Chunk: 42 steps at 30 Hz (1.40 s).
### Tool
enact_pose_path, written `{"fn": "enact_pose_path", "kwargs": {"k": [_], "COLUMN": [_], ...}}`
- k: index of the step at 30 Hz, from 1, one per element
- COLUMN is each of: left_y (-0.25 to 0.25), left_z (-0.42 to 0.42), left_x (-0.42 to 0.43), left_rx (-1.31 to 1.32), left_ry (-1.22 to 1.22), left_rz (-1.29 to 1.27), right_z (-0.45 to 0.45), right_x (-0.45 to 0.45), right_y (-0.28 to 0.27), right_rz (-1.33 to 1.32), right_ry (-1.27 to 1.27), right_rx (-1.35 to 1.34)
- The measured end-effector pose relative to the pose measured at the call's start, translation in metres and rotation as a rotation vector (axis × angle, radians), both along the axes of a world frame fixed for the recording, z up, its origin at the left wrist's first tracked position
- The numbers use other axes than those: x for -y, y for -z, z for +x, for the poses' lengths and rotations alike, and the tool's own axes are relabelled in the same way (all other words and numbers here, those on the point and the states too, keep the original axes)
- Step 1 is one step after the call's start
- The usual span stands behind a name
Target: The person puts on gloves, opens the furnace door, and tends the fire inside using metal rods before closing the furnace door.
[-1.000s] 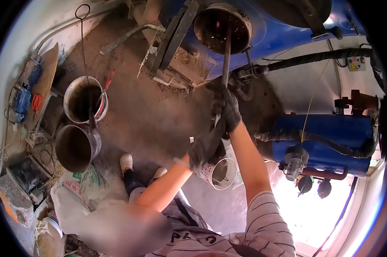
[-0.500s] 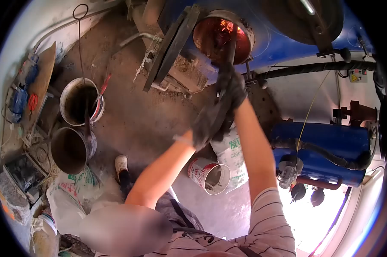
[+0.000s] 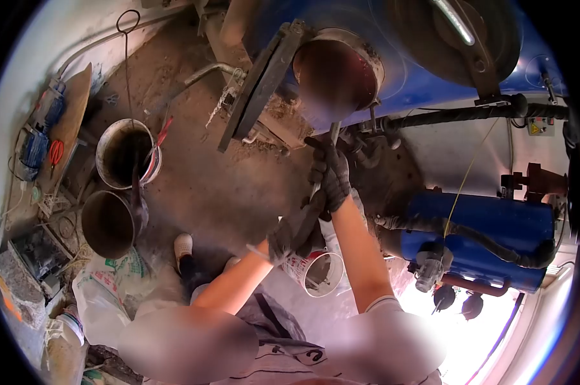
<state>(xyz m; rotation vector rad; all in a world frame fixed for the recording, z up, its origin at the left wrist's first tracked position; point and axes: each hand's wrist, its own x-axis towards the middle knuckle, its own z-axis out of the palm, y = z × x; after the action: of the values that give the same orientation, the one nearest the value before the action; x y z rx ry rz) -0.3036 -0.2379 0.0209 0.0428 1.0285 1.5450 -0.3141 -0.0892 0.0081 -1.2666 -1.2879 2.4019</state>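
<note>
A long metal rod [image 3: 335, 133] slants up toward the round opening [image 3: 374, 77] of a blue furnace [image 3: 405, 96]. Both hands wear dark gloves. My right hand [image 3: 331, 176] is wrapped round the rod just below the opening. Lower on the same rod, my left hand [image 3: 296, 231] is closed, nearer my body. The rod's far end is lost in a blurred patch over the opening, so I cannot tell what it touches. Left of the opening, its thick metal door [image 3: 261, 86] stands swung out.
At left are a white bucket [image 3: 102, 160] and a dark bucket [image 3: 107, 224]. A white-and-red bucket [image 3: 325, 276] stands below my hands. White sacks [image 3: 100, 295] lie at lower left. A blue tank [image 3: 482, 237] with a black hose [image 3: 476, 240] is at right.
Both hands have drawn back from the furnace toward my body, with the rod sliding outward. The hands are further apart. The orange glow inside the opening no longer shows.
</note>
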Motion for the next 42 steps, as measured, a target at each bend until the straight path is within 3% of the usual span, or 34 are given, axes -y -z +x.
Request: {"fn": "enact_pose_path", "kwargs": {"k": [3,6,9,12,13,14,15,18,19,22,24,26,29,35,39,41,42], "left_y": [-0.004,-0.004,0.002,0.002,-0.005,-0.012,-0.016,-0.018,-0.007,0.025,0.024,0.001,-0.031,-0.023,-0.006,-0.007,-0.006], "left_z": [0.032,0.057,0.04,0.009,0.024,0.039,0.057,0.049,0.067,0.07,0.016,-0.009,-0.005,-0.023,-0.028,-0.024,-0.027], "left_x": [0.03,0.041,0.011,-0.019,-0.015,-0.011,-0.012,0.012,0.01,-0.024,-0.053,-0.051,-0.023,0.014,0.025,0.031,0.031], "left_rx": [-0.174,-0.072,-0.028,0.002,-0.178,-0.362,-0.75,-0.043,-0.176,-0.349,-0.203,-0.151,-0.22,-0.392,-0.257,-0.308,-0.307], "left_ry": [-0.023,0.0,0.025,0.019,-0.01,-0.046,-0.179,0.065,0.016,-0.233,-0.132,-0.078,-0.109,-0.027,0.089,0.007,-0.011], "left_rz": [-0.008,-0.107,-0.178,-0.028,0.002,0.017,0.067,0.17,0.084,0.155,0.228,0.242,0.224,0.072,0.01,0.143,0.163], "right_z": [0.036,0.06,0.041,0.001,0.006,0.019,0.033,0.061,0.069,0.046,-0.001,-0.04,-0.031,-0.031,-0.031,-0.029,-0.027], "right_x": [0.037,0.055,0.026,-0.017,-0.03,-0.041,-0.042,-0.031,-0.025,-0.022,-0.061,-0.077,-0.066,-0.023,-0.007,0.001,0.0], "right_y": [-0.014,-0.002,0.013,0.005,0.013,0.024,0.02,0.015,0.016,0.026,0.017,-0.009,-0.02,-0.005,0.006,0.003,0.004], "right_rz": [0.19,0.07,0.406,0.094,-0.061,-0.053,-0.123,-0.281,-0.326,0.292,0.302,-0.062,-0.507,-0.62,-0.289,-0.034,-0.096], "right_ry": [-0.088,-0.079,-0.119,-0.173,-0.165,-0.184,-0.153,-0.187,-0.218,-0.071,-0.187,-0.021,-0.124,-0.06,-0.094,-0.076,-0.104], "right_rx": [0.053,0.113,-0.008,-0.038,-0.05,-0.131,-0.174,-0.267,-0.274,-0.112,-0.179,-0.269,-0.447,-0.53,-0.349,-0.183,-0.24]}}
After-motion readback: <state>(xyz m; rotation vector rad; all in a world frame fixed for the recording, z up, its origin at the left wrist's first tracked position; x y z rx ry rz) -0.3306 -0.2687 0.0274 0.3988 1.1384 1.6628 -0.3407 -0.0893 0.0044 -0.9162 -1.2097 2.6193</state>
